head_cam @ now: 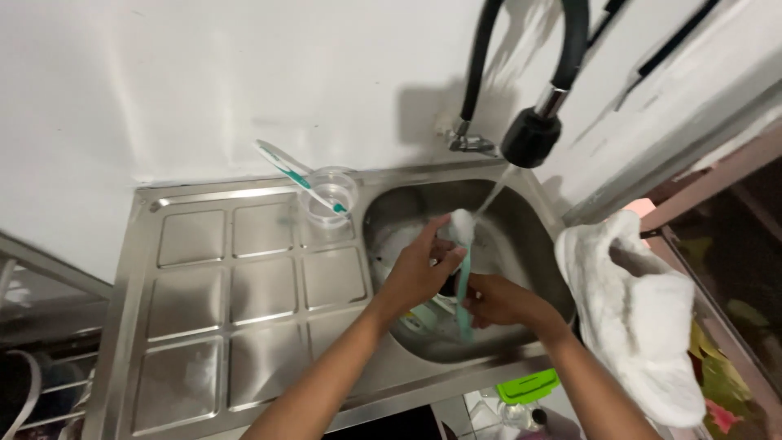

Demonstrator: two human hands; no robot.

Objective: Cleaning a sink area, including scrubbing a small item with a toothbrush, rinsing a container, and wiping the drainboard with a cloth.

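Toothbrush (464, 297) sits upright over the sink (533, 236), teal handle down, foamy head up under the thin water stream (495, 191) from the black faucet (531, 137). Right hand (498, 300) grips the handle low, fingers wrapped around it. Left hand (419, 269) reaches in from the other side, fingertips pinching at the brush head. Both hands hover inside the basin. Just left of the sink, a clear cup (330, 195) stands on the steel worktop (204, 326) with a second toothbrush (297, 175) leaning out of it. On the right rim, a white towel (635, 314) hangs over the edge. Below it, a green lid (528, 385) shows.
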